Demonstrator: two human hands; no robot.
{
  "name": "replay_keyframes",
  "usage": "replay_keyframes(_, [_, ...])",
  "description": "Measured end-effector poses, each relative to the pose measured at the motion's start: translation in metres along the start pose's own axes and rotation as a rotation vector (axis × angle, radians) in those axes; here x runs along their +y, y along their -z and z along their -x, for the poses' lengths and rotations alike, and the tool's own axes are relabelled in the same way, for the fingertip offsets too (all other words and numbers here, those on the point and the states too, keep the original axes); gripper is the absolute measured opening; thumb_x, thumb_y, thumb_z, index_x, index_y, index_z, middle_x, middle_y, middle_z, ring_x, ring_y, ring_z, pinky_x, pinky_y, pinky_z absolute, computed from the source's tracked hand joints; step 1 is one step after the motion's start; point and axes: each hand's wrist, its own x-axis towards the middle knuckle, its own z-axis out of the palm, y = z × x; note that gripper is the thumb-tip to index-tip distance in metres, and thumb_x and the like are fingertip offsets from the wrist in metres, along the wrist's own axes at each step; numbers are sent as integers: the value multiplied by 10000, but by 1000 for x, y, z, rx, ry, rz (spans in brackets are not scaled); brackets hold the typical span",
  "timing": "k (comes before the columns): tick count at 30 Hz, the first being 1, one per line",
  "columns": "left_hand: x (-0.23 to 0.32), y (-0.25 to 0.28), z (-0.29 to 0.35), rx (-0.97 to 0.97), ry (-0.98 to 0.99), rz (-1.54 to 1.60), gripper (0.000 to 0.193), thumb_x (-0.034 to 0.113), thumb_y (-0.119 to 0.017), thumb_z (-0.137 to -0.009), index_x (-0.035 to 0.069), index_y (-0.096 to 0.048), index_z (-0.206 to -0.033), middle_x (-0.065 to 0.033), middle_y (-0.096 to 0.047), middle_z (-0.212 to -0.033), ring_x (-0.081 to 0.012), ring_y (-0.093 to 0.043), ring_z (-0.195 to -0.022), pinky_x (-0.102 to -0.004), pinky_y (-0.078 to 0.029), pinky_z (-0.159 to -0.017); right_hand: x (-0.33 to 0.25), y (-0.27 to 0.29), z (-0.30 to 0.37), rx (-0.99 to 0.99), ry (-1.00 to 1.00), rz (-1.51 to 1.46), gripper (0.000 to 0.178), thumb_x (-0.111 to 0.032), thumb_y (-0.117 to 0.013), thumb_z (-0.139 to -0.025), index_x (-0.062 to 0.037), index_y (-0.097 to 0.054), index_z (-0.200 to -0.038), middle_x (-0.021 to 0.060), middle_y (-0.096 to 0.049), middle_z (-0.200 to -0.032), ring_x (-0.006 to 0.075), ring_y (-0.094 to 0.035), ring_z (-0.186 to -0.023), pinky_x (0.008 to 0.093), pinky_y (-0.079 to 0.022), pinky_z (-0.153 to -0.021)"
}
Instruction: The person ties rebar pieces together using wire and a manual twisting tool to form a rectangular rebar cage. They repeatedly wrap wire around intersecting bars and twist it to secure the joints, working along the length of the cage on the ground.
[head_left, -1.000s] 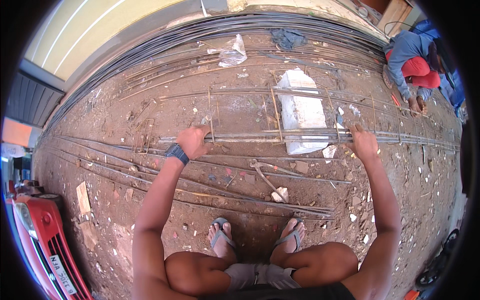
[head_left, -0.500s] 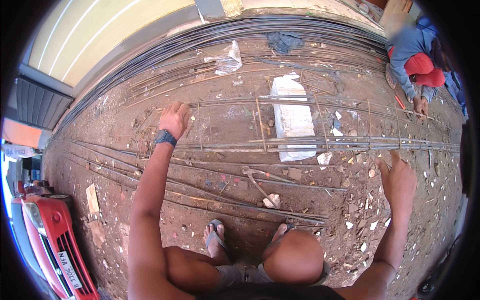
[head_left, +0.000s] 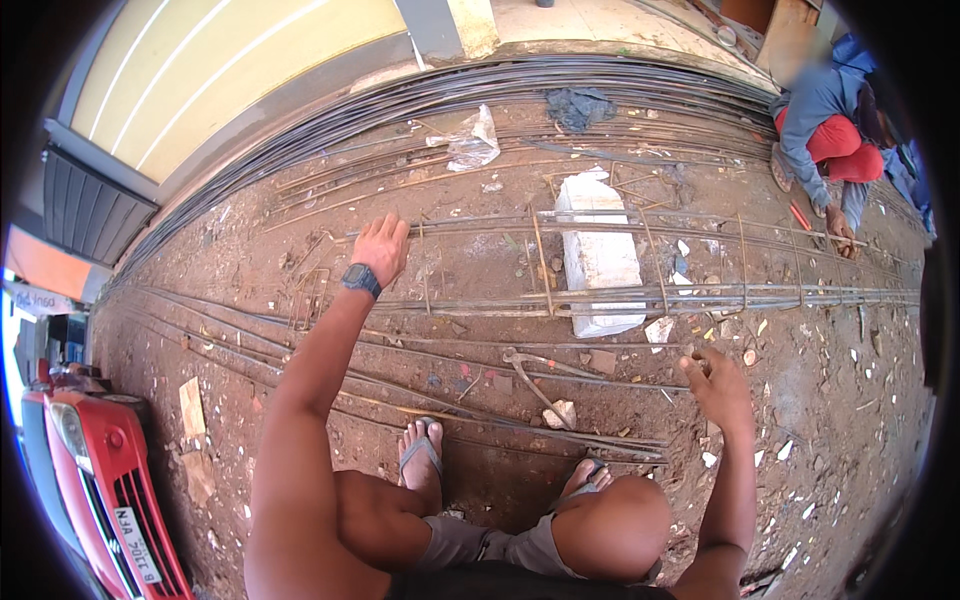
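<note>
A long rebar cage (head_left: pixel 480 308) of thin bars and square stirrups stretches across the ground in front of me. My left hand (head_left: pixel 384 248), with a dark watch on the wrist, is wrapped over the cage's far upper bars near their left end. Under the cage's middle is a white block (head_left: pixel 603 262), tilted toward me. My right hand (head_left: pixel 722 390) is nearer to me than the cage, its fingers curled but apart, with nothing visible in them. Close to its fingertips are the ends of loose rods (head_left: pixel 640 381). Rusty pincers (head_left: pixel 538 388) lie on the dirt, handles spread, beside a stone (head_left: pixel 561 414).
Long bundled bars (head_left: pixel 420 88) run along the far wall. A crouching person (head_left: pixel 828 135) in red trousers works at the cage's right end. A red car (head_left: pixel 105 480) stands at left. Clear plastic (head_left: pixel 476 140) and a dark cloth (head_left: pixel 580 107) lie beyond the cage.
My right hand has left the cage's near bars and come toward me and left. My left hand stays on the far bars. The view has shifted slightly.
</note>
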Motion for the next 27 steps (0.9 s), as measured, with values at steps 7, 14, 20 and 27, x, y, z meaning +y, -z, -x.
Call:
replay_keyframes(7, [20,10,21,-67,-27,311,280,281,-742,-839,78,-658,-1012,-120,-645,-992,-331,-652,-897,-433,-533,-793,-13,-74,-51,266,-131,-273,541,-510,-606,-966,23,-668,-1033,252,-682,-825,408,-684,-804,484,-512,-748])
replay_keyframes(14, [2,-2,10,-275,23,1063,293,253,-726,-915,65,-728,-1140,-120,-709,-940,-227,-678,-831,-342,-526,-790,-18,-102,-77,381,-234,-226,567,-472,-478,-1051,43,-648,-884,175,-681,-674,283,-694,-675,420,-518,-672])
replay_keyframes(20, [-27,1,-13,-578,82,1133,244,226,-718,-939,45,-755,-1099,-95,-744,-928,-172,-683,-879,-315,-521,-810,-58,-77,-53,203,-299,-82,505,-451,-491,-1034,25,-653,-990,259,-689,-811,429,-700,-874,516,-512,-803])
replay_keyframes(27, [-41,-9,-19,-638,0,1153,204,227,-684,-960,44,-714,-1044,-71,-727,-917,-193,-663,-826,-353,-521,-775,-95,-47,-24,-139,-205,207,477,-419,-510,-1023,24,-668,-1096,310,-666,-1112,476,-632,-1075,544,-478,-950])
